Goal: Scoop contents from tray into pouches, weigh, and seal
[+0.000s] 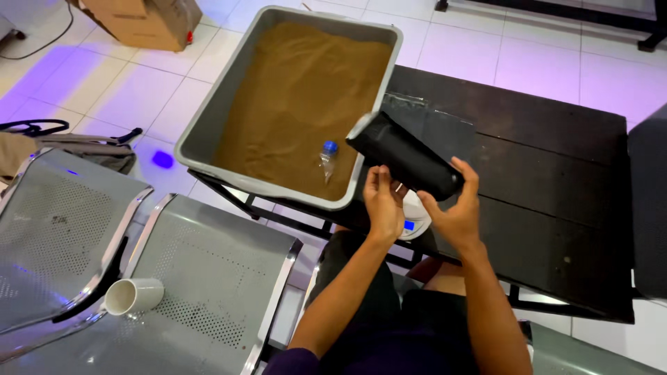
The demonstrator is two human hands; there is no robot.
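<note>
On the dark table's (556,153) left edge sits a grey tub (208,118) of brown powder (299,97), overhanging the floor side. Clear bottle (328,160) with blue cap is stuck in the powder near the tub's front rim. Black pouch (406,156) is held tilted above the table's front edge, open end toward the tub. Right hand (451,208) clamps its lower end; left hand (382,201) grips from below, likely steadying it. Small scale (415,221) sits under the hands. White cup (133,296) lies on the metal bench (208,278).
</note>
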